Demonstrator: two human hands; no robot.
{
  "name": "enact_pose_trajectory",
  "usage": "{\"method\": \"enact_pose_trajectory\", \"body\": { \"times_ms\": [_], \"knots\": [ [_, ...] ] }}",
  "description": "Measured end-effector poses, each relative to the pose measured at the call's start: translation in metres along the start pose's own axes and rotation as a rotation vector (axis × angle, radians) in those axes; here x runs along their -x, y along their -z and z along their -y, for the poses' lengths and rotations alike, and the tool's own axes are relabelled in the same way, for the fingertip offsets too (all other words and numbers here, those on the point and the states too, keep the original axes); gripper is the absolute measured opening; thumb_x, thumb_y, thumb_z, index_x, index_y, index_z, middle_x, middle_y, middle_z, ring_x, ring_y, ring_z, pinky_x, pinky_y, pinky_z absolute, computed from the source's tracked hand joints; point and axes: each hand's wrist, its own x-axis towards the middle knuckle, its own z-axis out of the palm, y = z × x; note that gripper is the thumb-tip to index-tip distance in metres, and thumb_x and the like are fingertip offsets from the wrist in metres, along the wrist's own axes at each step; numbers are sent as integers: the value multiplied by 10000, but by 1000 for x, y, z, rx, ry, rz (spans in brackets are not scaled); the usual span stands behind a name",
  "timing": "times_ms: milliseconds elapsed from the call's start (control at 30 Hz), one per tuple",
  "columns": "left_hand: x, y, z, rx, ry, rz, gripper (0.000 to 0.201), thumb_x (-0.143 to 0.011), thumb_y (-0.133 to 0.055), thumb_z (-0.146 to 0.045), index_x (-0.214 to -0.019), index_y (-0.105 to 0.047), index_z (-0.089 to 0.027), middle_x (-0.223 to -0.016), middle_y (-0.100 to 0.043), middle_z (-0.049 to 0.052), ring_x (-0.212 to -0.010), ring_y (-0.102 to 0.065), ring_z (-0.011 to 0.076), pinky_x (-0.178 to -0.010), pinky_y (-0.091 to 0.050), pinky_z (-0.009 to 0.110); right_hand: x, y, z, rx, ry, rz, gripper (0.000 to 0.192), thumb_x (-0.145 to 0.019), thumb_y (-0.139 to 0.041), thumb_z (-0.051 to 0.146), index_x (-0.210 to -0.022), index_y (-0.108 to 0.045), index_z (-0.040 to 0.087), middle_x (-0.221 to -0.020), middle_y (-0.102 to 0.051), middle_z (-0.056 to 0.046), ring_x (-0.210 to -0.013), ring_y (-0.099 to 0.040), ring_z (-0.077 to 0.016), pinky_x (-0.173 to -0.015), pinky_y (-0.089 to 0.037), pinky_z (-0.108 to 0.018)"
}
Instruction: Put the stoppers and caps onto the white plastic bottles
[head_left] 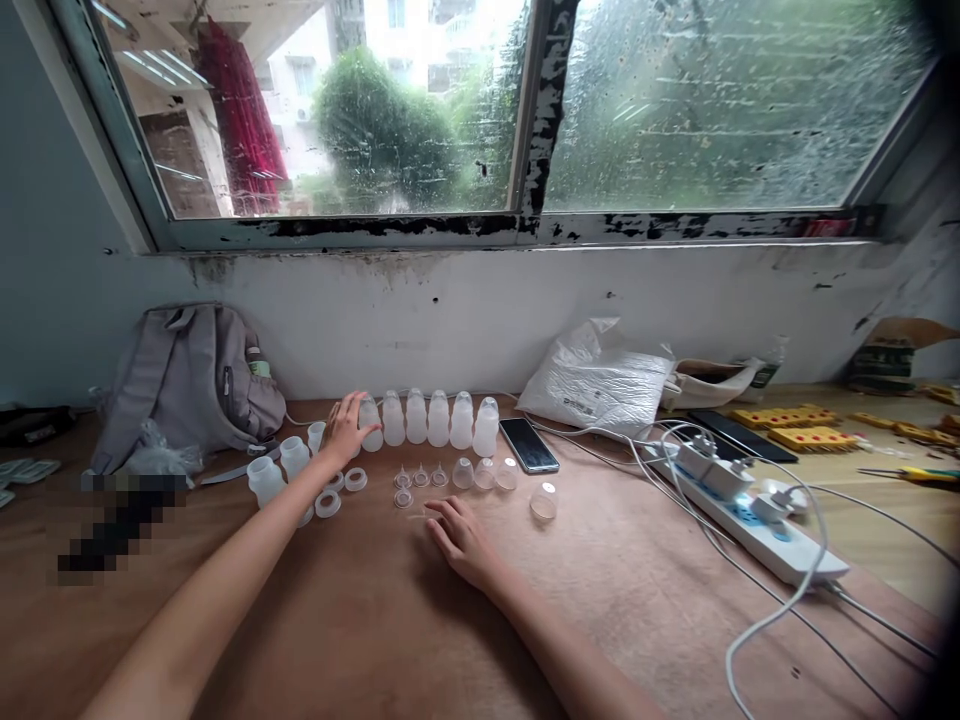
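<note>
My left hand [346,432] reaches over the table with its fingers and thumb around a capped baby bottle [370,424], the leftmost in a row of several upright frosted bottles [438,420]. Under and beside my left forearm stand uncapped bottles [264,480], partly hidden by it. White collar rings [355,480] lie close to that wrist. My right hand [459,538] rests on the tabletop, fingers extended and holding nothing. Just beyond it are clear silicone teats [421,476] and several translucent dome caps [484,474]. One more dome cap [544,503] sits apart, to the right.
A phone [529,446] lies right of the bottle row. Behind it is a silver plastic bag [600,380]. Cables trail from a white power strip [750,515] on the right. A grey backpack [196,380] leans against the wall at left, beneath the window.
</note>
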Motion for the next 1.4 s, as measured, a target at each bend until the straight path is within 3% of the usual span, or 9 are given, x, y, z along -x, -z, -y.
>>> {"method": "enact_pose_trajectory", "body": {
  "times_ms": [67, 133, 267, 400, 600, 767, 933, 1133, 1400],
  "knots": [
    [28, -5, 2, -29, -110, -85, 427, -777, -494, -376, -1157, -430, -194, -1260, -418, 104, -1167, -374, 252, -997, -245, 387, 0, 0, 1, 31, 7, 14, 242, -855, -401, 294, -1046, -540, 239, -952, -561, -62, -891, -537, -197, -812, -433, -347],
    [58, -13, 6, -68, -155, -77, 303, -801, -449, -369, -1043, -515, -199, -1166, -496, 106, -1142, -400, 258, -1010, -217, 416, 1, 0, 3, 71, 31, 34, 251, -853, -406, 295, -1057, -544, 249, -986, -566, -62, -919, -532, -201, -822, -426, -348],
    [103, -32, 9, -163, -51, -68, 221, -762, -494, -336, -900, -584, -189, -1126, -534, 130, -1151, -379, 307, -1012, -175, 491, -5, -5, 8, 181, 139, 109, 343, -831, -448, 298, -1172, -480, 278, -1142, -535, -66, -1058, -469, -228, -894, -372, -384],
    [125, -42, -7, -80, 5, -31, 179, -762, -486, -314, -818, -603, -189, -1094, -560, 127, -1131, -405, 308, -999, -195, 513, -19, -21, 6, 251, 191, 133, 408, -804, -488, 321, -1207, -448, 274, -1229, -479, -76, -1132, -410, -252, -929, -331, -414],
    [137, -36, -40, 460, 49, 66, 156, -787, -462, -343, -852, -540, -224, -1030, -586, 64, -996, -527, 222, -887, -397, 413, -29, -36, -5, 213, 99, 15, 236, -795, -426, 151, -1001, -524, 210, -959, -580, -83, -908, -511, -225, -795, -412, -366],
    [143, -25, -61, 1154, 346, 208, 304, -781, -496, -385, -1014, -401, -214, -1019, -605, 85, -959, -576, 196, -871, -428, 374, -20, -29, -7, -12, 4, -220, 84, -831, -363, 172, -851, -433, 214, -764, -533, -29, -692, -524, -161, -644, -440, -283],
    [147, -23, -70, 1719, 642, 315, 315, -799, -500, -351, -1049, -391, -194, -1025, -616, 107, -958, -585, 186, -900, -416, 364, -15, -32, -2, -134, 32, -108, 109, -823, -376, 175, -918, -385, 227, -760, -558, -11, -614, -544, -135, -581, -434, -244],
    [142, -23, -66, 1796, 771, 271, 240, -758, -567, -331, -938, -486, -193, -942, -631, 59, -874, -605, 156, -844, -446, 296, -12, -36, 2, -112, 40, -10, 199, -776, -384, 121, -944, -359, 225, -763, -597, -9, -588, -546, -131, -557, -408, -231],
    [145, -17, -69, 1618, 587, 431, 397, -690, -653, -271, -1020, -453, -180, -873, -651, 64, -796, -608, 160, -744, -439, 271, -17, -35, 7, -276, -77, -45, 330, -721, -450, 127, -1019, -340, 216, -733, -504, 26, -478, -440, -78, -477, -365, -196]
  ]
}}
